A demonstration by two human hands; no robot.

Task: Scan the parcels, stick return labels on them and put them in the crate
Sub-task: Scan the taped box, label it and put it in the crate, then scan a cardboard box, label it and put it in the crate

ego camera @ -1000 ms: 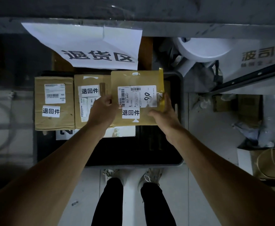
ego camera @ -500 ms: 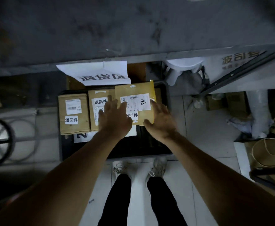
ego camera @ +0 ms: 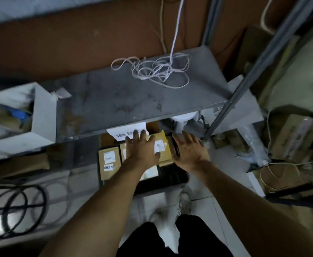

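Two bare hands are reaching out over a dark crate (ego camera: 172, 179) that is sitting on the pale floor under a grey metal shelf (ego camera: 133, 101). The left hand (ego camera: 140, 149) is spreading its fingers flat above a yellow padded parcel (ego camera: 164, 146), whether touching it or hovering cannot be told, and is covering most of it, so that only the parcel's right part and a white label (ego camera: 159, 145) with handwriting are showing. The right hand (ego camera: 189, 151) is hanging with straight, spread fingers just beside the parcel's right edge, over the crate's rim, grasping nothing. The yellow parcel is lying in the crate, at its far right end. To the left of it in the crate, a brown cardboard box (ego camera: 109, 161) is lying flat with two white labels on its top, and a sliver of another brown parcel is showing between it and the left hand. A white paper sign (ego camera: 120, 131) is hanging from the shelf edge right behind the left fingertips. A tangle of white cord (ego camera: 157, 69) is resting on the shelf, and a white open box (ego camera: 42, 110) is sitting at the shelf's left end. Black legs and pale shoes (ego camera: 184, 203) are standing below on the tiles.
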